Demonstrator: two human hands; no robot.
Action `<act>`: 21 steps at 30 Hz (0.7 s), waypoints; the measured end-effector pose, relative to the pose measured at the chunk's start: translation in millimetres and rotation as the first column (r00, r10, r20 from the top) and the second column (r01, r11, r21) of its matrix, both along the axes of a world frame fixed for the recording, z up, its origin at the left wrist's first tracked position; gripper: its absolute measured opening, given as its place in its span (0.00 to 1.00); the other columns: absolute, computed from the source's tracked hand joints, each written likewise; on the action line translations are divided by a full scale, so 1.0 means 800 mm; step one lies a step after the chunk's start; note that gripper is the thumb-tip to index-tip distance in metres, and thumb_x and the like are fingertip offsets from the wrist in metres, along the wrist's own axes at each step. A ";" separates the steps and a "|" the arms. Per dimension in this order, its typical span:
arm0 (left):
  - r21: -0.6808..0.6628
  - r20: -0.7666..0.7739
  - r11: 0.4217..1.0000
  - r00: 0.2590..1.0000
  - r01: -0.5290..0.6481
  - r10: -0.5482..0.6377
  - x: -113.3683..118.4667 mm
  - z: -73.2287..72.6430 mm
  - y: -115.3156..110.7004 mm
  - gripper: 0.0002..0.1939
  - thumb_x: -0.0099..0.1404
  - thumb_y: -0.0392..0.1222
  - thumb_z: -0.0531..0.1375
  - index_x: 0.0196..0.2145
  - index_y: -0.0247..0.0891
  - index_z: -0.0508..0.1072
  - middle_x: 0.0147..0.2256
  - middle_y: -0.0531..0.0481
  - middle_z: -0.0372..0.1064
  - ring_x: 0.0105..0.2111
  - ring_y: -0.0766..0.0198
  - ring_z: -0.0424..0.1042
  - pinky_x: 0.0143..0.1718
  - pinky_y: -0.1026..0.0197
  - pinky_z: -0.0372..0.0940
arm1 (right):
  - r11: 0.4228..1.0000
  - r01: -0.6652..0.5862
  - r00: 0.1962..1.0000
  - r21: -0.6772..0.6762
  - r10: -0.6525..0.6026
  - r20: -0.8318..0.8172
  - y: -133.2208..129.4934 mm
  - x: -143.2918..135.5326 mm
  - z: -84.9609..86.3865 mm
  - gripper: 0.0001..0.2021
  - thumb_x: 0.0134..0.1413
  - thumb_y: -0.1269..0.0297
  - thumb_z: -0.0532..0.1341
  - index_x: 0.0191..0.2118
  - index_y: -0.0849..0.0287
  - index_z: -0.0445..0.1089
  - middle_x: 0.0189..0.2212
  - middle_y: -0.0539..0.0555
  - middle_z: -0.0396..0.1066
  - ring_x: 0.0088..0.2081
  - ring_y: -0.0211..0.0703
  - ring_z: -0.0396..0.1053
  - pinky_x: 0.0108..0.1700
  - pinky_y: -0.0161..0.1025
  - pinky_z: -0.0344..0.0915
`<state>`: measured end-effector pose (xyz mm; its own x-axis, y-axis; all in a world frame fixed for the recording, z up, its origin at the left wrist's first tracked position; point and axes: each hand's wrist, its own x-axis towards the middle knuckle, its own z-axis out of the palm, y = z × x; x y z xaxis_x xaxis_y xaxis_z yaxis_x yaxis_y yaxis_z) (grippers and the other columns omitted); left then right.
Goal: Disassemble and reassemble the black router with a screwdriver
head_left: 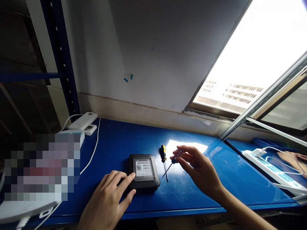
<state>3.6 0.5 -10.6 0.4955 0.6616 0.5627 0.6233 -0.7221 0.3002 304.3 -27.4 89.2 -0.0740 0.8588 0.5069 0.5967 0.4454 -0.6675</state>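
A black box-shaped device (155, 172) with a white printed label lies flat on the blue table. My left hand (110, 195) rests at its left side, fingers spread, the index fingertip on the label's edge. To the right of the device, my right hand (200, 169) pinches the handle of a small screwdriver (176, 158), whose shaft slants down to the left. Beyond that tip lies a yellow and black screwdriver (163, 153) on the table, its shaft toward me; the two shafts overlap in view.
A white power bank (83, 120) and a small white device (90, 129) sit at the back left with a cable. A blurred patch covers the left. At right are a metal post (242, 116), a white power strip (273, 169) and another person's hand (291, 159).
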 end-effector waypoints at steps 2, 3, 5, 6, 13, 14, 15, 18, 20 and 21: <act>-0.010 0.006 1.000 1.000 0.000 0.000 0.000 0.001 -0.001 0.17 0.71 0.45 0.61 0.56 0.47 0.74 0.42 0.52 0.77 0.40 0.58 0.77 0.41 0.56 0.75 | 1.000 -0.025 0.999 -0.004 0.025 0.027 0.000 -0.002 -0.003 0.13 0.65 0.62 0.64 0.53 0.52 0.68 0.41 0.55 0.79 0.40 0.46 0.82 0.45 0.44 0.82; -0.016 0.008 1.000 1.000 0.000 0.000 0.000 0.002 -0.001 0.17 0.71 0.45 0.61 0.56 0.47 0.74 0.42 0.52 0.77 0.41 0.58 0.77 0.41 0.56 0.75 | 0.999 -0.034 0.999 -0.006 0.034 0.042 0.000 -0.003 -0.003 0.13 0.65 0.63 0.64 0.53 0.52 0.68 0.41 0.55 0.79 0.40 0.45 0.82 0.45 0.44 0.82; -0.034 0.007 0.999 1.000 0.003 -0.003 0.000 0.003 -0.001 0.17 0.71 0.45 0.60 0.56 0.47 0.74 0.42 0.52 0.77 0.41 0.58 0.77 0.41 0.56 0.75 | 0.999 -0.045 0.997 -0.008 0.045 0.065 0.000 -0.005 -0.004 0.13 0.65 0.65 0.64 0.53 0.51 0.68 0.41 0.54 0.79 0.40 0.44 0.82 0.45 0.43 0.82; -0.043 0.006 0.999 1.000 0.004 -0.004 0.000 0.003 -0.001 0.17 0.71 0.45 0.60 0.57 0.47 0.74 0.42 0.52 0.77 0.41 0.58 0.77 0.41 0.55 0.75 | 0.999 -0.047 0.996 -0.009 0.048 0.076 0.000 -0.006 -0.004 0.13 0.65 0.66 0.64 0.53 0.51 0.68 0.41 0.53 0.78 0.40 0.44 0.82 0.45 0.42 0.82; -0.086 0.013 0.996 1.000 -0.002 0.003 0.001 0.001 -0.002 0.18 0.72 0.46 0.60 0.57 0.48 0.73 0.43 0.51 0.76 0.42 0.58 0.76 0.42 0.55 0.75 | 0.996 -0.088 0.990 -0.001 0.087 0.110 -0.002 -0.009 -0.003 0.12 0.66 0.69 0.62 0.53 0.50 0.69 0.44 0.54 0.77 0.42 0.44 0.81 0.46 0.44 0.82; -0.088 0.015 0.996 1.000 -0.003 0.004 0.001 0.001 -0.002 0.18 0.71 0.46 0.60 0.57 0.49 0.73 0.43 0.51 0.76 0.42 0.58 0.76 0.42 0.55 0.75 | 0.996 -0.094 0.990 -0.009 0.094 0.109 -0.002 -0.009 -0.003 0.12 0.66 0.69 0.62 0.52 0.50 0.69 0.44 0.54 0.77 0.43 0.45 0.81 0.46 0.44 0.82; -0.091 0.015 0.996 1.000 -0.004 0.005 0.001 0.001 -0.002 0.18 0.71 0.46 0.60 0.57 0.49 0.73 0.43 0.51 0.76 0.42 0.58 0.76 0.42 0.55 0.75 | 0.995 -0.100 0.989 -0.017 0.101 0.106 -0.002 -0.008 -0.004 0.11 0.66 0.69 0.62 0.52 0.50 0.69 0.44 0.54 0.77 0.43 0.45 0.81 0.46 0.45 0.82; -0.097 0.016 0.995 1.000 0.001 0.001 0.001 0.001 -0.003 0.18 0.72 0.46 0.60 0.58 0.49 0.73 0.43 0.51 0.76 0.42 0.57 0.76 0.42 0.55 0.75 | 0.992 -0.119 0.989 -0.028 0.121 0.087 -0.003 -0.007 -0.007 0.11 0.66 0.69 0.61 0.51 0.50 0.68 0.43 0.54 0.76 0.43 0.46 0.80 0.46 0.47 0.82; -0.098 0.016 0.995 1.000 0.003 -0.002 0.001 0.001 -0.003 0.18 0.72 0.46 0.60 0.58 0.49 0.73 0.43 0.51 0.76 0.42 0.57 0.76 0.42 0.55 0.75 | 0.991 -0.130 0.989 -0.018 0.131 0.069 -0.003 -0.006 -0.008 0.12 0.66 0.70 0.61 0.52 0.50 0.68 0.43 0.53 0.75 0.44 0.46 0.80 0.47 0.47 0.82; -0.099 0.017 0.995 1.000 0.002 0.000 0.001 0.001 -0.004 0.18 0.72 0.46 0.60 0.58 0.49 0.73 0.43 0.50 0.76 0.42 0.57 0.76 0.42 0.55 0.75 | 0.991 -0.134 0.989 -0.011 0.134 0.059 -0.003 -0.006 -0.008 0.13 0.66 0.71 0.61 0.53 0.49 0.68 0.43 0.53 0.75 0.44 0.46 0.80 0.47 0.47 0.82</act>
